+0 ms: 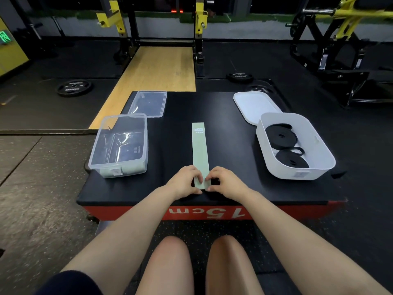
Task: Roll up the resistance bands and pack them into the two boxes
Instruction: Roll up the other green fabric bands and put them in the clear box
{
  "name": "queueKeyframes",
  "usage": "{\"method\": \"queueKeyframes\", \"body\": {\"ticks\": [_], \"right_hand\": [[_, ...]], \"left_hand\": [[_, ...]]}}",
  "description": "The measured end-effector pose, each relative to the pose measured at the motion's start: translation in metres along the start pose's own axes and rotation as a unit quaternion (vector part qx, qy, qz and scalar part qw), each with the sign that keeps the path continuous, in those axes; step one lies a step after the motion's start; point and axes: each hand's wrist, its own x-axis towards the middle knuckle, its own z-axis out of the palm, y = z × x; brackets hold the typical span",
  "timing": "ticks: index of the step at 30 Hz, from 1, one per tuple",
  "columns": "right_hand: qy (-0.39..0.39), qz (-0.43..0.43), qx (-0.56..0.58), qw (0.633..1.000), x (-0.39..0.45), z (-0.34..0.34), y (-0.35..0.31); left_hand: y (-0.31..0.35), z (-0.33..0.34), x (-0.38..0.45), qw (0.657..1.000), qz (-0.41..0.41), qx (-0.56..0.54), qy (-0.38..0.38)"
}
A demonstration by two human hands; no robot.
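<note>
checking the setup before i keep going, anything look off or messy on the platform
Nothing stands out. The green band lies flat and straight, both hands at its near end. Two rolled black bands sit in the white box; the clear box looks empty.

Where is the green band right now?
In the head view, the green band lies flat down the middle of the black platform, between the clear box and the white box, with both hands pinching its near end.
</note>
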Motion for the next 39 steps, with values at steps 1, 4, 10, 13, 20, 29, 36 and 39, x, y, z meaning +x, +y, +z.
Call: {"method": "queueKeyframes", "body": {"ticks": [1, 4, 10, 13, 20, 29, 36, 39], "right_hand": [[0.004, -0.004, -0.006, 1.0, -0.001, 0.001, 0.0], [0.018, -0.013, -0.027, 0.999, -0.003, 0.004, 0.001], [0.054, -0.013, 0.003, 0.998, -0.003, 0.005, 0.0], [0.066, 0.011, 0.013, 0.998, 0.0, 0.006, -0.002], [0.08, 0.055, 0.018, 0.995, 0.009, 0.012, -0.003], [0.084, 0.049, 0.025, 0.995, 0.01, 0.013, -0.003], [0.098, -0.008, -0.027, 0.995, 0.002, 0.014, 0.001], [0.103, -0.009, -0.039, 0.994, 0.006, 0.012, 0.001]], "left_hand": [[0.0, 0.001, -0.001, 1.0, 0.002, 0.001, 0.008], [0.0, 0.005, -0.003, 0.999, 0.005, -0.017, 0.034], [-0.003, 0.007, 0.0, 0.992, -0.036, -0.092, 0.08], [0.001, 0.009, 0.002, 0.989, -0.053, -0.1, 0.097], [0.004, 0.009, 0.002, 0.993, -0.04, -0.047, 0.1], [0.003, 0.01, -0.002, 0.994, -0.046, 0.004, 0.095], [0.004, 0.008, 0.005, 0.99, -0.094, -0.055, 0.095], [0.002, 0.009, 0.008, 0.987, -0.1, -0.071, 0.107]]}}
